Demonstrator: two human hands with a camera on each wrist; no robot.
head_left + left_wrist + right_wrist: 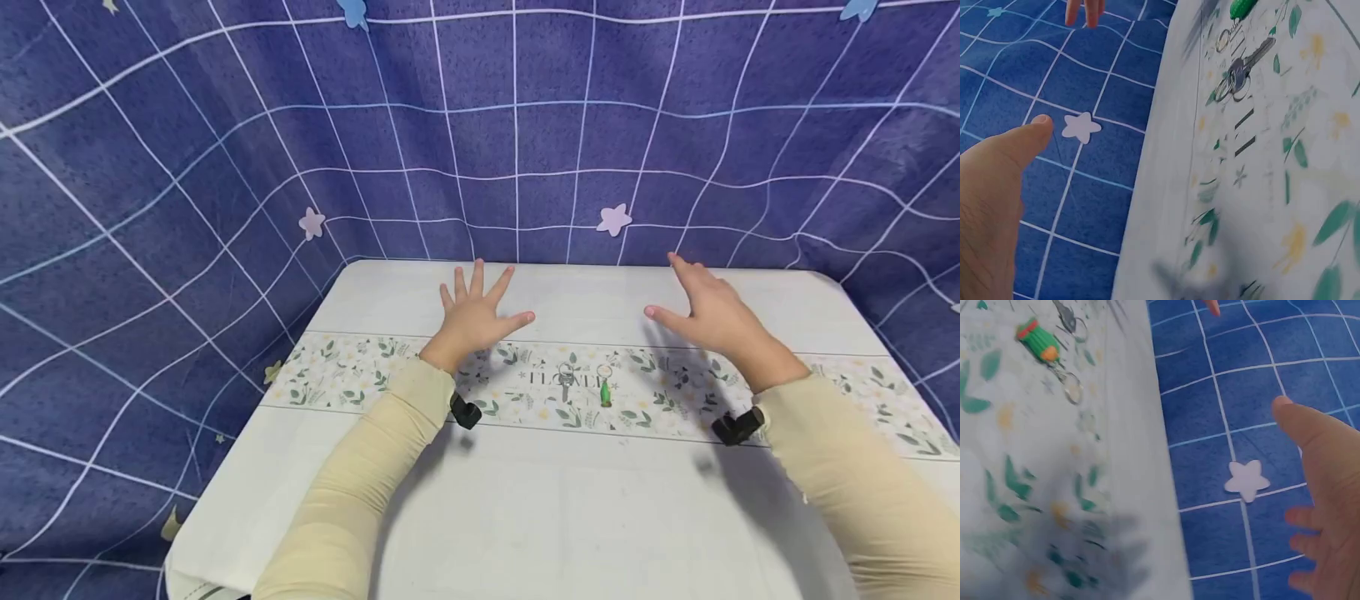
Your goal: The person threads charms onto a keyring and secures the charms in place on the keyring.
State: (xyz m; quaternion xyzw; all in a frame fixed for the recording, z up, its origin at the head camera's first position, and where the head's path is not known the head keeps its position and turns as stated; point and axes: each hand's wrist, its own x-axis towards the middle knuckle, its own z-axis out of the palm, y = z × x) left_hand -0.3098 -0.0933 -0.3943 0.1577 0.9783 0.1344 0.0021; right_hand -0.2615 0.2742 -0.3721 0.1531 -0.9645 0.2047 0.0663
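Observation:
A key [566, 383] with metal rings lies flat on the flowered band of the tablecloth. Just right of it is a small green keychain charm [605, 393] with its own ring; in the right wrist view the charm [1040, 341] shows a red band and an orange spot. My left hand [472, 321] hovers above the table, left of the key, fingers spread and holding nothing. Over on the right, my right hand [712, 312] is also raised, fingers extended and nothing in it. The left wrist view shows the key [1242, 70] with its rings close to the charm.
A white tablecloth [570, 508] with a printed flower band covers the table. Behind and to the left hangs a blue gridded curtain [480, 142] with star shapes, meeting the table's far edge. Black cameras are strapped to both wrists.

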